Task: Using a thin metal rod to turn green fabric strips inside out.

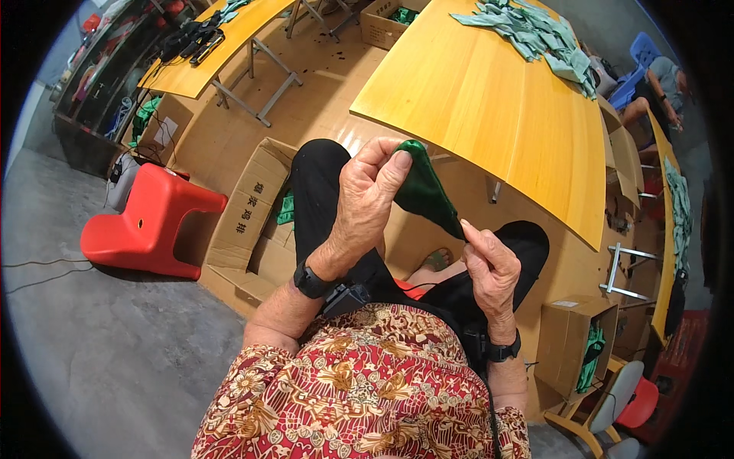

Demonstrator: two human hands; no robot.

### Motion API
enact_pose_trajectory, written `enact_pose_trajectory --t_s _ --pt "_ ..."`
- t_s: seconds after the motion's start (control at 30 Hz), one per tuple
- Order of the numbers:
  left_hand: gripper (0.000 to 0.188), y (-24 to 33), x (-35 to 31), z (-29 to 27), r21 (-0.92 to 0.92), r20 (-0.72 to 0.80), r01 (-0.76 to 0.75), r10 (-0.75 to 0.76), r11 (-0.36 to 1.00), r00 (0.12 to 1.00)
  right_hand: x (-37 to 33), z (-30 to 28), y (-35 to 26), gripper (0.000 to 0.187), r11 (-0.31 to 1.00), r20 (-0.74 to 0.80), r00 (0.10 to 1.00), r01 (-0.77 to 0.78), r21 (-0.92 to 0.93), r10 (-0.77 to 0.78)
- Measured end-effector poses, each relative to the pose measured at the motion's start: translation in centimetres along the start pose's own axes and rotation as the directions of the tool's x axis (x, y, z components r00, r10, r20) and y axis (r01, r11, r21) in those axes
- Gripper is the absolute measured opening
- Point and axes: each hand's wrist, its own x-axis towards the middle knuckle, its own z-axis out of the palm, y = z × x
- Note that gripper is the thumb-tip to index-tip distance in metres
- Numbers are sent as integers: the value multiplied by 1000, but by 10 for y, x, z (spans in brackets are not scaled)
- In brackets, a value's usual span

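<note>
A piece of dark green shiny cloth (423, 189) is stretched between my two hands above my lap. My left hand (368, 187) pinches its wide upper end between thumb and fingers. At the narrow lower end, my right hand (489, 264) has its thumb and fingertips closed on the tip. The cloth tapers downward to the right, from one hand to the other. Beside my left knee an open cardboard box (248, 199) stands on the floor, with some green cloth (286, 209) inside.
Ahead is a yellow table (474, 92) with a pile of pale green cloth pieces (535, 34). A red plastic chair (145, 226) stands at left. Right of me is a cardboard box (569, 344) holding green cloth. Another person (657, 88) sits at far right.
</note>
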Motion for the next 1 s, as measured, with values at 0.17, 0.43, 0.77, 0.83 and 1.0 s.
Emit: enact_pose_trajectory --t_s 0.17,0.43,0.77,0.83,1.0 --pt "22 5 -4 0 -11 2 38 -38 999 999 -4 0 7 39 999 34 999 -9 42 7" --pt "23 9 -5 2 94 56 34 -40 995 998 -8 0 9 35 986 -11 999 -39 164 42" --pt "26 20 -6 1 160 189 43 -74 986 979 -12 -3 6 33 883 66 993 -116 455 97" --pt "26 18 -6 3 170 194 40 -73 985 978 -11 2 4 33 871 55 989 -148 469 138" --pt "25 11 -10 6 74 86 56 -63 996 994 -13 5 11 33 838 71 966 -252 485 249"
